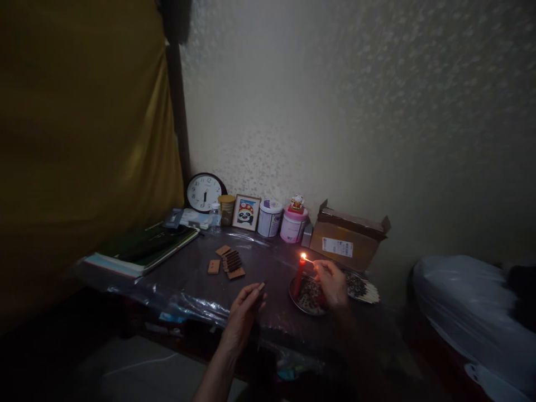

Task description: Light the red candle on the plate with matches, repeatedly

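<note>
My right hand (330, 282) pinches a thin match (309, 260). Its tip meets a bright flame (303, 256) at the top of a red candle (300, 279); whether match, wick or both burn I cannot tell. The candle stands upright in a round metal dish (307, 310) strewn with small dark and pale bits. Left of the dish, my left hand (245, 307) is closed on a small brown matchbox (262, 286), mostly hidden by the fingers. Beyond it lie flat brown boxes (214, 266) and a row of dark strips (231, 260).
A fan of pale sticks (368, 291) lies right of the dish. Along the wall stand a clock (204, 192), a framed panda picture (247, 213), a white tin (270, 219), a pink tin (293, 226) and a cardboard box (347, 237). Books (142, 251) lie at left.
</note>
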`<state>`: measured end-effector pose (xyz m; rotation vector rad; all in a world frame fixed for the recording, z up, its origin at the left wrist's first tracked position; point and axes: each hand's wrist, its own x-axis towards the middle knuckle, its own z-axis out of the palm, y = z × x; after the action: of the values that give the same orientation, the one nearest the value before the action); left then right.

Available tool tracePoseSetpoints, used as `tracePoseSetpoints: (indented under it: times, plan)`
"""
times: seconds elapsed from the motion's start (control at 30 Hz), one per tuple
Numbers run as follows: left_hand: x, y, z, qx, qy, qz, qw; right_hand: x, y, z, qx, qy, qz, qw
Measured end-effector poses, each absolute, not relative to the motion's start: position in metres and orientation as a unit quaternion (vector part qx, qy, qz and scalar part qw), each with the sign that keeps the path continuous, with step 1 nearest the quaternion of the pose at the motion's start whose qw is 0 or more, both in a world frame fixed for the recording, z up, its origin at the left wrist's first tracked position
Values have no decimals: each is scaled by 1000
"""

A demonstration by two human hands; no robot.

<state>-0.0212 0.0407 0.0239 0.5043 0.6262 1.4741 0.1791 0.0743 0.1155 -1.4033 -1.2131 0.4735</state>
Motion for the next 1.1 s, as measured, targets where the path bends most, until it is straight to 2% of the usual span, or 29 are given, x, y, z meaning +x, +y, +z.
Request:
tracePoseSetpoints:
  times: [0.77, 0.97, 1.03, 1.1]
  plan:
    - [-21, 40, 22, 230, 275, 652, 668, 181, 66, 126, -581, -503, 227, 599]
    - [-23, 38, 24, 227, 271, 648, 675, 217, 40, 154, -469, -490, 324, 660]
    - [-23, 38, 25, 223, 280, 646, 674, 238, 31, 159, -485, -500, 286, 658]
    - [-23, 38, 26, 222, 287, 646, 672, 260, 22, 158, -571, -498, 201, 621]
